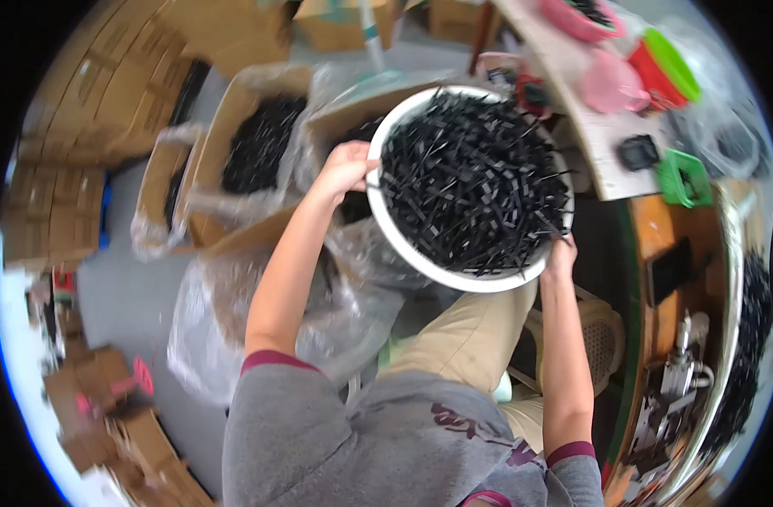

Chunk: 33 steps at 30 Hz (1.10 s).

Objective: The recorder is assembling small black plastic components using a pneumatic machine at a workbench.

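Observation:
A round white basin (396, 221) heaped with small black plastic strips (475, 182) is held up in front of me. My left hand (350, 169) is closed on its left rim, the thumb towards the inside. My right hand (560, 258) grips the rim at the lower right, its fingers partly hidden under the basin. Just beyond and left of it stand open cardboard boxes lined with clear plastic; one box (213, 160) holds more black pieces (264, 144). The basin covers part of another box (319, 127).
A white-topped table (602, 160) at the right carries a pink basin (585, 21), a pink jug (613, 82) and a green basket (684, 179). A wooden bench (648, 228) with a metal device (684, 372) runs alongside. A plastic-covered box (226, 313) and a beige chair (602, 338) stand near my legs.

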Each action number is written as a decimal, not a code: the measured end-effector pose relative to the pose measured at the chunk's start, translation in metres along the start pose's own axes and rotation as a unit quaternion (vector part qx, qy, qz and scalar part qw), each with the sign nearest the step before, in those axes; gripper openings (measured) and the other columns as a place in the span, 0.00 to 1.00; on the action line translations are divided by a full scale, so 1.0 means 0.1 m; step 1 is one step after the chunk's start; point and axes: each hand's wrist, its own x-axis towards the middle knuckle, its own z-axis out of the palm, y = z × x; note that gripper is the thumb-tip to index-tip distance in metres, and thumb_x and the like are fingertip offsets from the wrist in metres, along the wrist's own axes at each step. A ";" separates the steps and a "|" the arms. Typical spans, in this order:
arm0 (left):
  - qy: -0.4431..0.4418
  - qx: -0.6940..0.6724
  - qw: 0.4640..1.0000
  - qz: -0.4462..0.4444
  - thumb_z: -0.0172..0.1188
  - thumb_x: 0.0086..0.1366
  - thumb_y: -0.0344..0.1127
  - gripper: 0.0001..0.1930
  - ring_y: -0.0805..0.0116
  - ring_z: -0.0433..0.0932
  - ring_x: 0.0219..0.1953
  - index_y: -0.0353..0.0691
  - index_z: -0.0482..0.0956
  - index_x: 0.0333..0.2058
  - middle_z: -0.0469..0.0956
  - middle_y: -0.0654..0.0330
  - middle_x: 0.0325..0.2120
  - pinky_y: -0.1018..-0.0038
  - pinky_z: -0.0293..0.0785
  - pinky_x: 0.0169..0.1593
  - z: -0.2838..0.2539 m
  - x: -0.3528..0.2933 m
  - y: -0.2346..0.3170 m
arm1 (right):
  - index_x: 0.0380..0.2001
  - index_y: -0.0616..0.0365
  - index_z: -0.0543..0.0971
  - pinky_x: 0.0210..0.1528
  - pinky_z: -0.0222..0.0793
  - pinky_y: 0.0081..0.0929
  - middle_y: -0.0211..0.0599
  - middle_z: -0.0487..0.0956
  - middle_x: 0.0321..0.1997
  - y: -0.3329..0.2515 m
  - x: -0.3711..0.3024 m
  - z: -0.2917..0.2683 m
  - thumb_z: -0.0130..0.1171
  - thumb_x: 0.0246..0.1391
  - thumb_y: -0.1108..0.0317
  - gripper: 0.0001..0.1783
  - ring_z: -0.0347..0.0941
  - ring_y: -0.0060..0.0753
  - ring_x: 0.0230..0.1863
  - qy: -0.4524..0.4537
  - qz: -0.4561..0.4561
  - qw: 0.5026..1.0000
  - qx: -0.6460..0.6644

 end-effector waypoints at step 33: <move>0.036 0.569 0.822 0.008 0.58 0.58 0.36 0.06 0.50 0.81 0.42 0.44 0.83 0.30 0.81 0.51 0.33 0.56 0.78 0.41 -1.51 -2.83 -2.60 | 0.39 0.60 0.77 0.47 0.74 0.28 0.34 0.80 0.36 0.72 -0.97 -0.13 0.47 0.45 0.74 0.16 0.75 0.30 0.37 -0.138 0.173 0.973 0.059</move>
